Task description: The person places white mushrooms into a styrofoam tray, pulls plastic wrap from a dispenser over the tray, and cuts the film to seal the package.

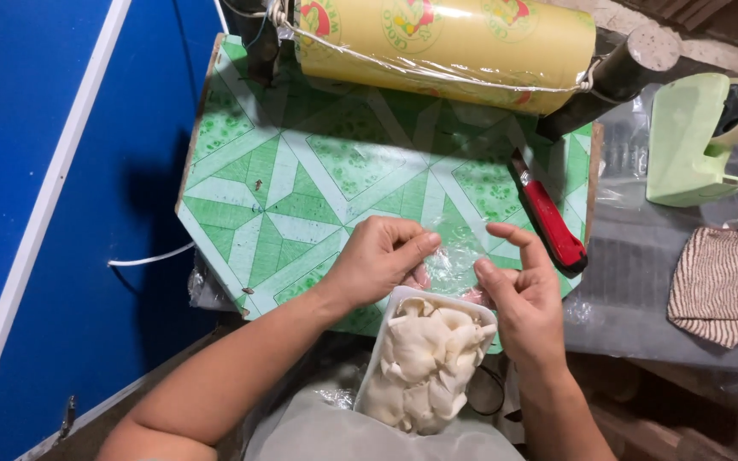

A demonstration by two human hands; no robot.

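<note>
Green patterned board (301, 171) under film roll (446, 43). Tray of white mushrooms (424, 358) at near edge. Left hand (377, 256), right hand (518, 294) pinching clear film (454, 256) over tray. Risk: thin film tearing or bunching if pulled unevenly. Red knife (548, 213) just beside right hand.

green-and-white geometric board (301, 171), yellow film roll (446, 43), red cutter (548, 218), brown-striped cloth (719, 286), blue wall (36, 171)

blue wall (36, 171) seen at left | tabletop (301, 171) covered in green patterned sheet | dim floor lower right
</note>
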